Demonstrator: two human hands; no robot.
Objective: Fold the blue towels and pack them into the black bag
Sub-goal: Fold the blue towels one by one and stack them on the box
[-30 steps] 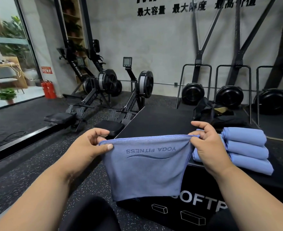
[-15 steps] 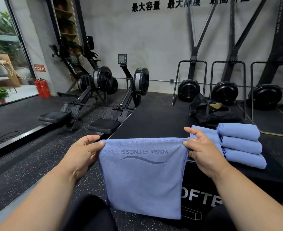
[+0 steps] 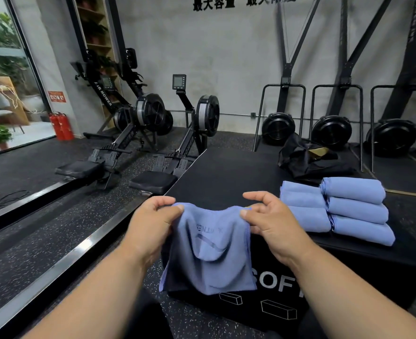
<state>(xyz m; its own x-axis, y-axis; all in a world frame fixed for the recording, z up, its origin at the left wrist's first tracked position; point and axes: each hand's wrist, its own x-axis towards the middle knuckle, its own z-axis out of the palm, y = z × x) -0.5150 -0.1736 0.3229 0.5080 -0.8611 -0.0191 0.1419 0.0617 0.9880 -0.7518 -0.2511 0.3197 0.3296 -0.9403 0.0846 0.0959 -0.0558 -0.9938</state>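
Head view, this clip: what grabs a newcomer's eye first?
The blue towel at centre, sagging between the left hand and right hand, which pinch its top corners over the black box's near edge. To the right on the box, folded blue towels sit stacked, with the black bag behind them.

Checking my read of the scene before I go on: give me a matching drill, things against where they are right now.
Things:
1. towel in hand
2. folded towels
3. black bag
4. fire extinguishers

Places:
A. far end of the black box
B. on the floor by the glass door
C. pinched between left hand and right hand
D. stacked on the box's right side

Pairs: 1-C, 2-D, 3-A, 4-B
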